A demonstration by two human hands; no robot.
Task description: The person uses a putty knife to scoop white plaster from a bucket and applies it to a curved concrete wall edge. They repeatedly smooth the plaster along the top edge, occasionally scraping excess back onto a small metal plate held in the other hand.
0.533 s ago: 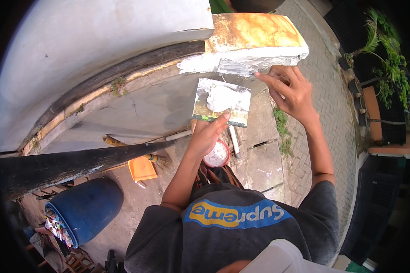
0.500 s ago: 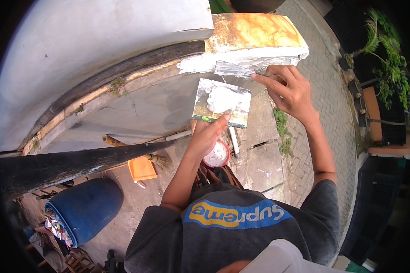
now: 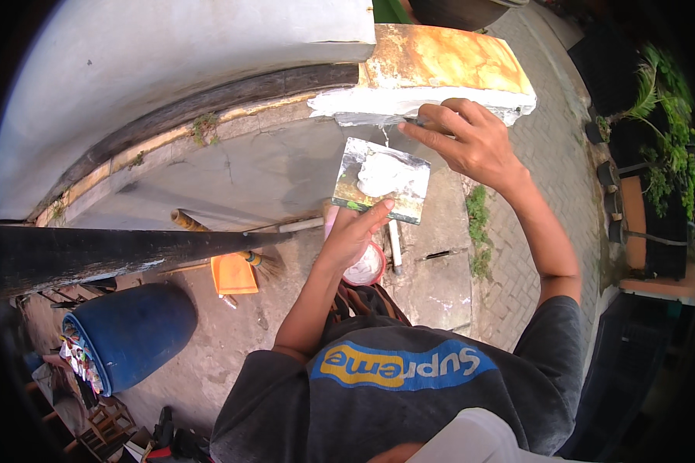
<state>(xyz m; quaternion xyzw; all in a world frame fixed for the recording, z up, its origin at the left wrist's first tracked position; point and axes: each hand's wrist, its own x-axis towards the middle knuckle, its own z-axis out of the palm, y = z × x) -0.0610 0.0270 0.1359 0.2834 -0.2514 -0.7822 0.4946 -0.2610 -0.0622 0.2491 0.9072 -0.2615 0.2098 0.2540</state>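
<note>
Blade (image 3: 367,120) along front edge of ledge (image 3: 448,58)
Our right hand (image 3: 467,143) pinches its right end; our left hand (image 3: 355,238), farther off, clasps the board (image 3: 352,190).

The small, flat board (image 3: 347,181) had a thick white blob of paste (image 3: 382,174) on top. The thin scraper (image 3: 364,120) was sideways at the wall's white, smeary edge (image 3: 448,96).

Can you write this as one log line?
left hand: grips board bearing white paste | right hand: pinches flat scraper at white-coated ledge edge | red-rimmed tub: white paste inside
</note>
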